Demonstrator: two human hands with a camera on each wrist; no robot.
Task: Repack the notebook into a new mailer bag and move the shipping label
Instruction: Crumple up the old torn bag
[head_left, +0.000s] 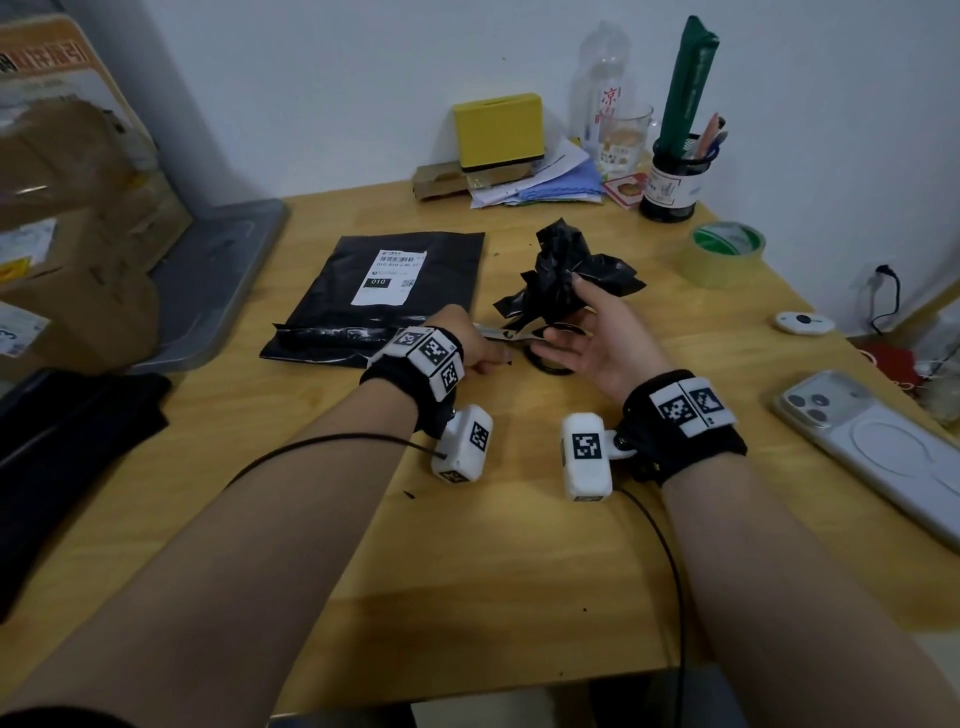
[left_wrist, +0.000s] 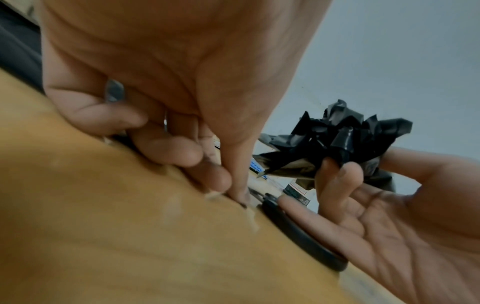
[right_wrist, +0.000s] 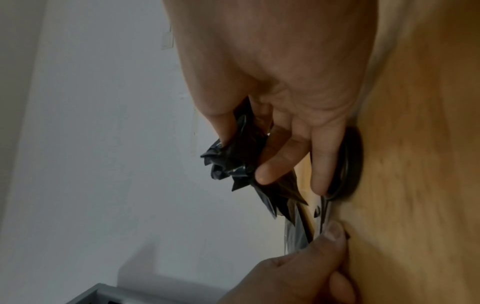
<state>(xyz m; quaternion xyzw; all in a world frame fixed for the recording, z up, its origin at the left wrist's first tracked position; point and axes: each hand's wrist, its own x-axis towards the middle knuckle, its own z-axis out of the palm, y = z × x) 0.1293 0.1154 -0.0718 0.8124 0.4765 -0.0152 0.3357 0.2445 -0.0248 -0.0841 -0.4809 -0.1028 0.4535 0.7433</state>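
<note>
A flat black mailer bag (head_left: 327, 296) lies on the wooden table (head_left: 498, 561) with a white shipping label (head_left: 392, 275) stuck on top. To its right, my right hand (head_left: 587, 332) pinches a crumpled black plastic bag (head_left: 566, 270) (left_wrist: 345, 139) (right_wrist: 233, 160) between thumb and fingers, lifted off the table. Scissors (head_left: 498, 333) with black handle loops (left_wrist: 298, 230) (right_wrist: 350, 164) lie between my hands. My left hand (head_left: 483, 353) grips their blades with curled fingers. My right little finger (right_wrist: 322, 160) touches the handle loop. No notebook shows.
A tape roll (head_left: 727, 254) and a small white device (head_left: 802, 322) sit at the right, a phone (head_left: 872, 447) nearer. A yellow box (head_left: 498, 130), papers and a pen cup (head_left: 675, 176) line the back. Cardboard boxes (head_left: 67, 208) and a grey bin lid (head_left: 218, 280) stand left.
</note>
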